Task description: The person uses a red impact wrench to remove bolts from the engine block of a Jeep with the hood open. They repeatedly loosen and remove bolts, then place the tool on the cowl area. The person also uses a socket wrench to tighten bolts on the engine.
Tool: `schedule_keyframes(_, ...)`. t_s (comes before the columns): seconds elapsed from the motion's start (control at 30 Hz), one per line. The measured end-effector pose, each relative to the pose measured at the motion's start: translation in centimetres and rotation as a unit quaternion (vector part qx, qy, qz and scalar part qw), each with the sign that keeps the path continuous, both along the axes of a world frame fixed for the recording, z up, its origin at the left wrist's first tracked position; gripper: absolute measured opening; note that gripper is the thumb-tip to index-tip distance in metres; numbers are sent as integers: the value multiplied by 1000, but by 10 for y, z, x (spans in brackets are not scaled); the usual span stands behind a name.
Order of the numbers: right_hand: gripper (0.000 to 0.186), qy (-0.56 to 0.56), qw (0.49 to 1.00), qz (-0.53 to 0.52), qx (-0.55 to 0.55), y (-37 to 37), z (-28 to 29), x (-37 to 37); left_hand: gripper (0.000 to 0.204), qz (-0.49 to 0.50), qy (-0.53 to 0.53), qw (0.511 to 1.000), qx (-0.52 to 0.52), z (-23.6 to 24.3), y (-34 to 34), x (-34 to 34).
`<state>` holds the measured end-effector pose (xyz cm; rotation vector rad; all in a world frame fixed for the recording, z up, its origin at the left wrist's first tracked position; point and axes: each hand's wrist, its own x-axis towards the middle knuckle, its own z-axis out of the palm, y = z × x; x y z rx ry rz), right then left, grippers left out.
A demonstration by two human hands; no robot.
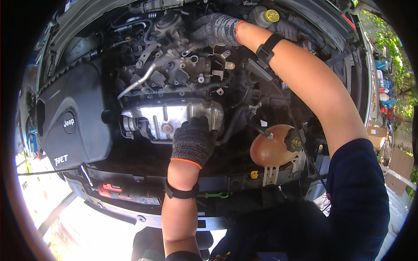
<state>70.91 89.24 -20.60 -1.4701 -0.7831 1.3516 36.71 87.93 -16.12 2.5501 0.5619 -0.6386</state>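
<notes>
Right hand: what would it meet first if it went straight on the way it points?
The right hand would probably meet the dark, round-topped engine part first; the area is dim and blurred, so depth and contact are unclear.

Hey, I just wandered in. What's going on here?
Someone in gray gloves is working with both hands in a car's open engine bay. The left hand is at the silvery metal shield on the front of the engine. The right hand is stretched to the back of the engine; its fingertips can't be made out, so whether it holds anything is unclear. A black plastic cover sits to the left, and a red-and-black tool lies along the front edge.
</notes>
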Motion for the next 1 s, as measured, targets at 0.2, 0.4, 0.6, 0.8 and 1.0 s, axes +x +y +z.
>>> schedule_keyframes(0.2,44,-149,988,11,-22,2,-13,2,48,1,-39,999,6,-9,2,-7)
schedule_keyframes(0.4,40,-315,948,-10,48,-1,-17,-14,36,15,-76,997,-6,-23,-2,-9)
schedule_keyframes(0.6,39,205,947,-217,116,37,-15,-39,39,20,-46,998,-22,-18,-3,-1)
schedule_keyframes(0.8,31,236,941,-208,126,61,-10,-55,38,31,-37,999,5,-19,-2,-9)
schedule_keyframes(1.0,48,250,921,-291,64,59,10,-62,36,18,-61,998,7,-21,-6,-7)
